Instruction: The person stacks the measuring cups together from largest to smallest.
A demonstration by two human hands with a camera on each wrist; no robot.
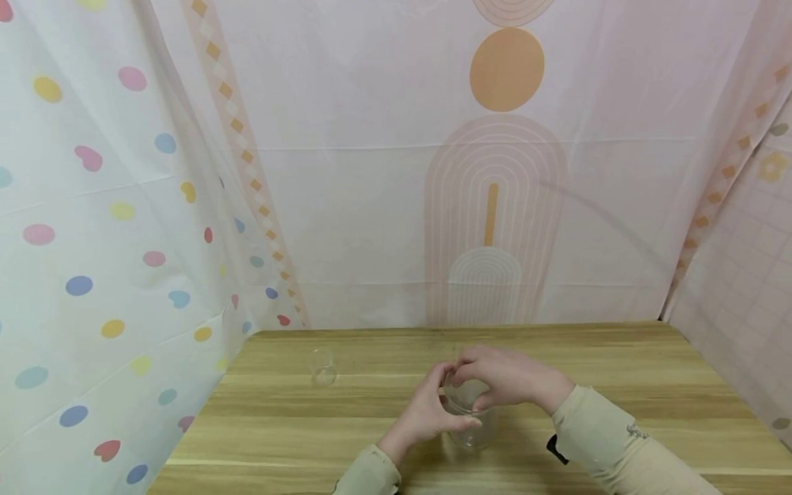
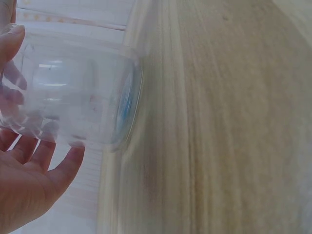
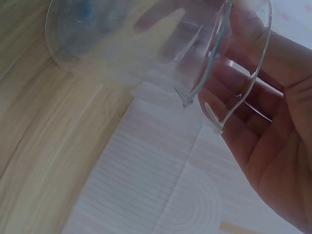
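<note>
In the head view a clear beaker (image 1: 473,438) stands on the wooden table in front of me. My left hand (image 1: 425,414) curls round its upper side, and the left wrist view shows the fingers along the transparent wall (image 2: 83,92). A second clear beaker (image 1: 465,393) is nested partly inside the first; my right hand (image 1: 510,378) grips it near its rim. In the right wrist view the two lipped rims sit a short gap apart, the inner beaker's rim (image 3: 255,84) higher than the outer beaker's rim (image 3: 204,80).
A smaller clear beaker (image 1: 324,372) stands apart on the left of the wooden table (image 1: 297,440). Behind the table hangs a patterned curtain (image 1: 359,206); a dotted cloth (image 1: 111,275) borders the left side.
</note>
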